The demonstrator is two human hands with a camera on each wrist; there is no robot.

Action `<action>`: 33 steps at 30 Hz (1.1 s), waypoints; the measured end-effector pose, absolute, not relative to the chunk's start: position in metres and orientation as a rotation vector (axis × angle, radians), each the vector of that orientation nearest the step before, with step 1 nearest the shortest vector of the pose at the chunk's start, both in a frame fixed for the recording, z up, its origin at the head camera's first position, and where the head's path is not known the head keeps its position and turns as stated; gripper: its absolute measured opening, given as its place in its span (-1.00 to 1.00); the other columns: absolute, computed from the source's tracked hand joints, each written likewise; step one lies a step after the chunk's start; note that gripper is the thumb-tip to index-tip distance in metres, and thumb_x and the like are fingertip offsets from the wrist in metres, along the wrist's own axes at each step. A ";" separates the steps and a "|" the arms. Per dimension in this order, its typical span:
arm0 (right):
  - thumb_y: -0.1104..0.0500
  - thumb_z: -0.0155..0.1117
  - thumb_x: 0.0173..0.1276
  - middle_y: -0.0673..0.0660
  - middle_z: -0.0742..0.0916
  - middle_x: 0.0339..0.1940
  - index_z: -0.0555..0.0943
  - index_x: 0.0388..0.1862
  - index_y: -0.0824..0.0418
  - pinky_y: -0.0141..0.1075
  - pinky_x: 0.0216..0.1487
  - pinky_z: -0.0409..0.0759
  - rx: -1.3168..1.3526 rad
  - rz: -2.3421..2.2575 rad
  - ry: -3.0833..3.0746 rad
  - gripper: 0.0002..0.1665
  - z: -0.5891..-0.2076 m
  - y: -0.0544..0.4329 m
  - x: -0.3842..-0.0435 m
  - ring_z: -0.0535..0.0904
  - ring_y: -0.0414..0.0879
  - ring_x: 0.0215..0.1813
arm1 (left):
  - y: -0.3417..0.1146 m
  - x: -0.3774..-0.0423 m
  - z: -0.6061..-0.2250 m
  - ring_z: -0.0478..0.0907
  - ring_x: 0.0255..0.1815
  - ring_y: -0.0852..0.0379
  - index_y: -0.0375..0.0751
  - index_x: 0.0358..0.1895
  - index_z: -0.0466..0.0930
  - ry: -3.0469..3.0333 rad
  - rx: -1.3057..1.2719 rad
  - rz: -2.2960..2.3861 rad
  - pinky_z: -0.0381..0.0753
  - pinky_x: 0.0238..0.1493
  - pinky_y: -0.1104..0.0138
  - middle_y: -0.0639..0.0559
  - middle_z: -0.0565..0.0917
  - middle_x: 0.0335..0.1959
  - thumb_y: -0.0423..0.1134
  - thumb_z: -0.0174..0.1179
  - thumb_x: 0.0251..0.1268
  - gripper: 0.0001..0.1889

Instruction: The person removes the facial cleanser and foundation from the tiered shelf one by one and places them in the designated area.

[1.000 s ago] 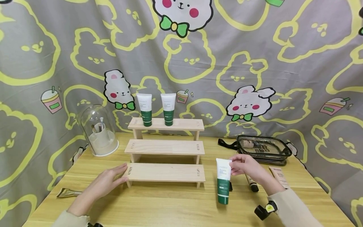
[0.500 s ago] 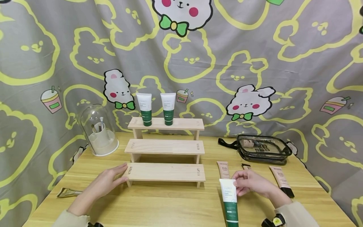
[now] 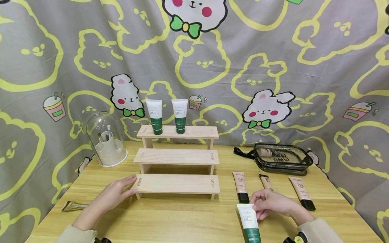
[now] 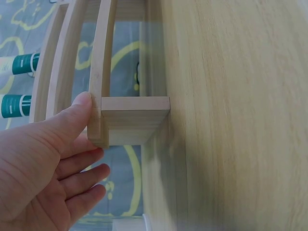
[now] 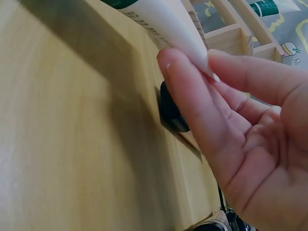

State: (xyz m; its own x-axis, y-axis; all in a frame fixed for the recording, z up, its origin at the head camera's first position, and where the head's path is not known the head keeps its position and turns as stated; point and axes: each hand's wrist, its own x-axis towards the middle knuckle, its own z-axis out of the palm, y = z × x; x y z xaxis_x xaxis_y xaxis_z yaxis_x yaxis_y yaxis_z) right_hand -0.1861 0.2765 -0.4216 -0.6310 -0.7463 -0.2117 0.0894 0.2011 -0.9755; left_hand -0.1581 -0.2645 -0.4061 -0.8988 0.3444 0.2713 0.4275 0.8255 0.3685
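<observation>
Nearest to me, in front of the stepped shelf (image 3: 176, 184) and off its right end, I have a white-and-green tube (image 3: 248, 221) by its flat white end, pinched in the right hand (image 3: 271, 204), thumb against fingers; its lower part runs out of the head view. I get tabletop (image 3: 170, 219) between it and the shelf's front edge, while three beige tubes (image 3: 240, 187), right of the shelf, crowd that hand. The left hand (image 3: 112, 194) reaches forward, fingers loosely extended, touching the lowest step's left end. Beyond, two matching tubes (image 3: 180, 116) stand on the top step; a clear pouch (image 3: 284, 160) lies well right of the shelf.
</observation>
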 end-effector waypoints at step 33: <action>0.32 0.18 0.26 0.23 0.67 -0.53 0.55 -0.31 0.43 -0.42 -0.54 0.61 -0.583 -1.353 1.874 -0.86 -0.431 0.282 -0.181 0.61 -0.19 -0.55 | -0.265 -0.159 -0.407 0.43 0.09 -0.25 -0.47 0.10 0.47 -2.807 -0.590 -0.626 0.38 0.10 -0.06 -0.29 0.45 0.15 -0.10 0.22 0.19 -0.47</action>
